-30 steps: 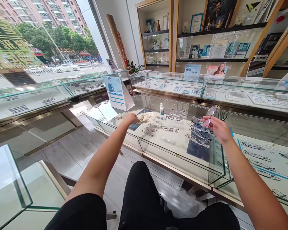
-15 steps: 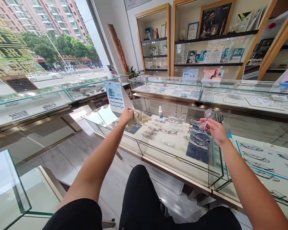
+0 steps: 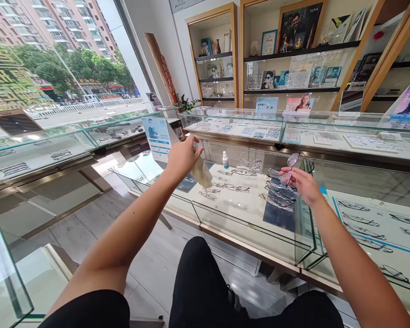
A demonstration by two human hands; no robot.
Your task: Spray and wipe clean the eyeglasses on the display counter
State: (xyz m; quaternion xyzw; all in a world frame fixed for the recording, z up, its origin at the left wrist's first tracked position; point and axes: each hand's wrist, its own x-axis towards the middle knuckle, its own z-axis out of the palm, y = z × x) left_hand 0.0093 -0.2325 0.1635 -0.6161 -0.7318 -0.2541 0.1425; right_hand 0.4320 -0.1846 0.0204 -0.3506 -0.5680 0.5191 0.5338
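Note:
My left hand is closed on a pale cream cloth, which hangs from it over the glass counter. Its fingertips are partly hidden behind the back of the hand. On the right, my right hand pinches a pair of eyeglasses with pinkish lenses, held up above the counter. A small white spray bottle stands upright on the glass between my hands. Several eyeglass frames lie in and around the middle of the counter, and a row of them sits below my right hand.
A blue and white standing card is just behind my left hand. Further glass display cases with eyewear run along the back and the left. Another case with frames adjoins at the right. My knees are close to the counter's front edge.
My left hand has turned over and come slightly nearer, and the cloth now hangs down instead of stretching sideways. My right hand still holds the eyeglasses. The view has shifted slightly.

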